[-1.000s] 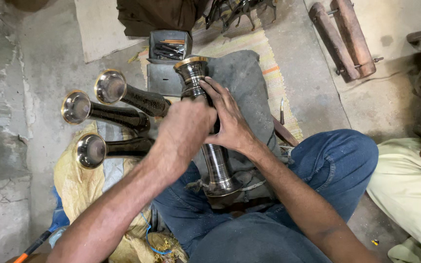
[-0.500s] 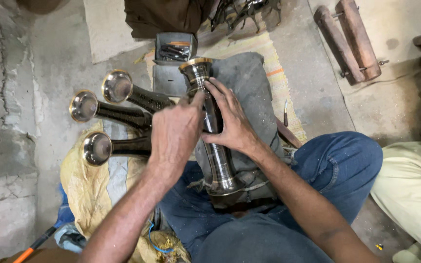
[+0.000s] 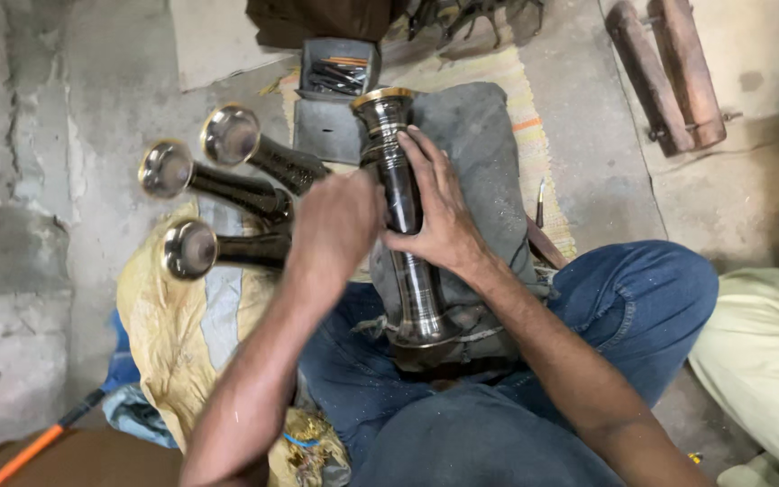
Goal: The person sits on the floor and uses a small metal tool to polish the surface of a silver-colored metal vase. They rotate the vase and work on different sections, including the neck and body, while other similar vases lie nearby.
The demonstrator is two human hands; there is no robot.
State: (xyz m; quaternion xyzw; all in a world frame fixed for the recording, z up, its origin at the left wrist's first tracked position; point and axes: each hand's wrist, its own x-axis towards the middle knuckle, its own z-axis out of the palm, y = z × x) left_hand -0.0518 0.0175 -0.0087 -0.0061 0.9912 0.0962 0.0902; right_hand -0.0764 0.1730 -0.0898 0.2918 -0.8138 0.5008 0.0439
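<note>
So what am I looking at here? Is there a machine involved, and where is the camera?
No machine: these are a person's two bare hands. The single camera sits on that person's head and looks down, so you see their arms, blue jeans and the floor below.

The right hand wraps its fingers around a tall dark metal vase with a brass rim, which lies on a grey cloth pad over the lap. The left hand is against the vase's left side; whether its grip is closed, I cannot tell.

To the left, three similar vases lie on their sides, partly on a yellow cloth. Beyond the held vase is a small grey box of thin tools. Two wooden bars lie at top right, and another person's pale clothing shows at the right edge.
</note>
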